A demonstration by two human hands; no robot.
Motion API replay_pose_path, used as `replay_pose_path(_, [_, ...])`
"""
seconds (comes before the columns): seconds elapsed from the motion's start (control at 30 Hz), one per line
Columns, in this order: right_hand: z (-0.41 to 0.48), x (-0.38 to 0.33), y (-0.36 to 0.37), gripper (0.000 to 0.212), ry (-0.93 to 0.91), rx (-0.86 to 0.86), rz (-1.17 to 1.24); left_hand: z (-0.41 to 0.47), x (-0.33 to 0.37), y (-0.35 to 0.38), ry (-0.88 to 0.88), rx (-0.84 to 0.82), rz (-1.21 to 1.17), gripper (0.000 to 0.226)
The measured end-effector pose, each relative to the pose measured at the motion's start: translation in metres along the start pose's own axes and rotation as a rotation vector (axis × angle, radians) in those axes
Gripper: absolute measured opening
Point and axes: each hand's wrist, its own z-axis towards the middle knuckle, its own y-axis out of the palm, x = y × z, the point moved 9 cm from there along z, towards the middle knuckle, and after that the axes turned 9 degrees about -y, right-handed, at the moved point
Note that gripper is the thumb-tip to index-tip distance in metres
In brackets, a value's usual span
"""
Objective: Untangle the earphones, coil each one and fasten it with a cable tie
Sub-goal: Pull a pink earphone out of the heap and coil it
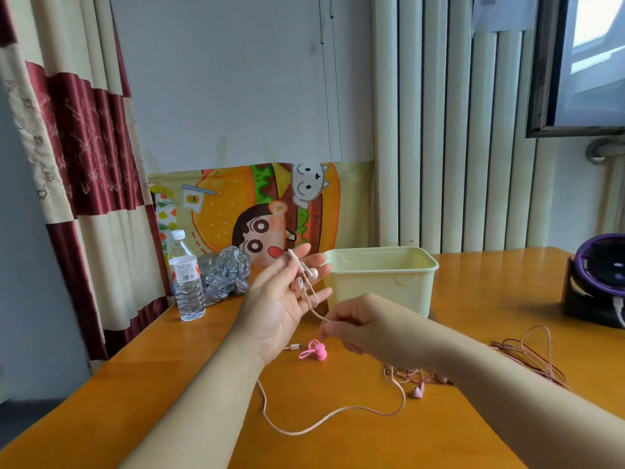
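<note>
My left hand (280, 299) is raised above the table, palm up, fingers nearly straight, with pale pink earbuds (306, 269) held between the fingers. Their cable (313, 304) runs down to my right hand (351, 324), which pinches it just in front of the left palm. From there the pink cable (338, 414) loops over the orange table (355, 445). A pink cable tie (314, 351) lies on the table below both hands, next to a small plug (293, 347). A second tangled pink earphone set (527, 353) lies to the right, one earbud (418, 391) beside my right forearm.
A pale yellow plastic tub (382, 279) stands just behind the hands. A water bottle (186, 279) and a crumpled clear bag (223, 274) sit at the back left. A dark purple-rimmed device (598, 282) stands at the right edge. Curtains hang on the left.
</note>
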Motion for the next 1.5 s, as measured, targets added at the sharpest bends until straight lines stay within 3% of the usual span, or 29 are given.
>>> replay_pose_path(0.1, [-0.001, -0.014, -0.009, 0.024, -0.033, -0.055, -0.012, 0.001, -0.010, -0.006, -0.040, 0.048, 0.180, 0.029])
replay_pose_path(0.23, [0.000, -0.018, -0.043, 0.034, -0.025, 0.084, 0.042, -0.003, -0.023, -0.005, -0.153, 0.009, 0.336, 0.041])
replay_pose_path(0.4, [0.006, -0.021, -0.070, 0.037, -0.066, 0.230, -0.070, -0.018, -0.031, 0.019, -0.215, -0.149, 0.467, 0.044])
replay_pose_path(0.6, [0.010, -0.005, -0.078, 0.043, -0.027, 0.360, 0.148, -0.032, -0.028, 0.045, -0.231, -0.279, 0.369, 0.035])
replay_pose_path(0.73, [0.011, 0.016, -0.048, 0.060, -0.006, 0.316, 0.458, -0.038, -0.016, 0.062, -0.235, -0.378, 0.104, 0.031])
replay_pose_path(0.8, [0.008, 0.021, -0.033, 0.065, 0.003, 0.316, 0.494, -0.034, -0.010, 0.059, -0.189, -0.338, -0.008, 0.028])
replay_pose_path(0.9, [0.001, 0.025, -0.018, 0.053, 0.031, 0.295, 0.400, -0.022, -0.005, 0.041, -0.110, -0.170, -0.077, 0.033])
replay_pose_path(1.0, [-0.005, 0.022, 0.002, 0.037, 0.044, 0.105, 0.264, -0.012, 0.002, 0.017, -0.050, -0.038, -0.088, 0.035])
replay_pose_path(1.2, [-0.010, -0.012, 0.000, 0.024, -0.024, -0.122, 0.121, -0.005, -0.007, 0.000, -0.128, -0.014, 0.166, 0.042])
replay_pose_path(1.4, [-0.003, -0.033, -0.045, 0.033, -0.086, 0.021, -0.019, -0.013, -0.028, 0.015, -0.239, -0.121, 0.504, 0.055])
replay_pose_path(1.5, [0.001, -0.032, -0.074, 0.037, -0.082, 0.156, -0.024, -0.022, -0.033, 0.023, -0.263, -0.193, 0.531, 0.050])
